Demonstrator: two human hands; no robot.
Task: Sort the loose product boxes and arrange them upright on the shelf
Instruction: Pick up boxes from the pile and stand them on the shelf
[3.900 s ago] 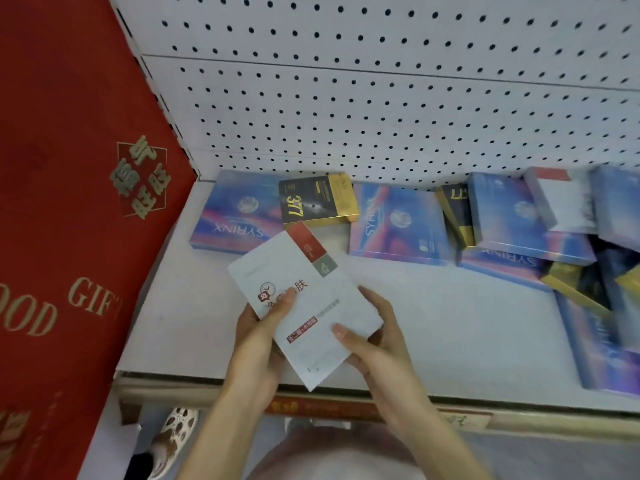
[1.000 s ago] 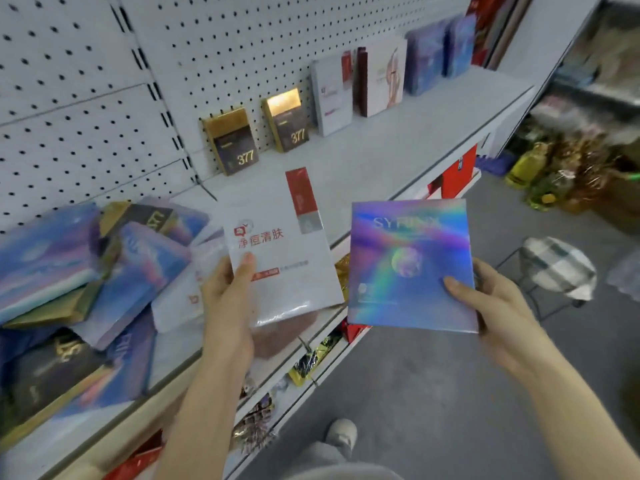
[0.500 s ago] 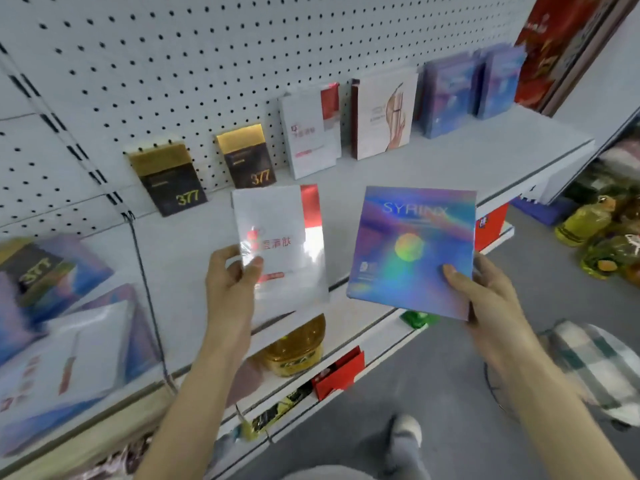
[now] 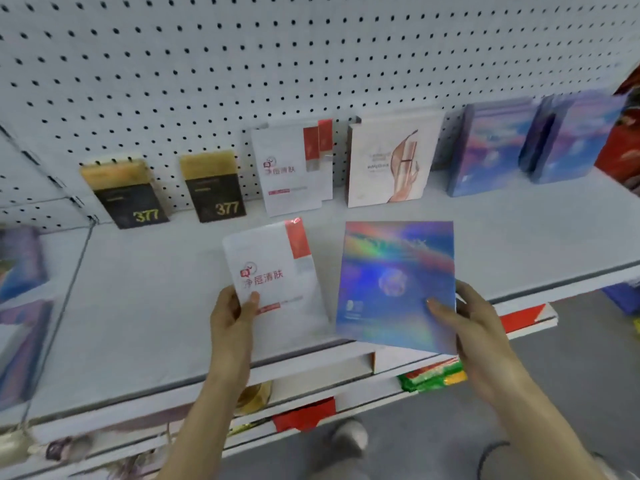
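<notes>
The white box and the holographic box hang side by side over the front edge of the shelf, not yet stood up. Each is held by one lower corner only, so it could swing, slip, or topple the upright white boxes at the back edge. The left hand pinches the white box, thumb on its face; the right hand grips the holographic box

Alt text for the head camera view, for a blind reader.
A person holds two boxes before a white shelf: a white red-striped box in the left hand, a holographic blue box in the right hand. Similar boxes and two black-and-gold 377 boxes stand upright against the pegboard.
</notes>
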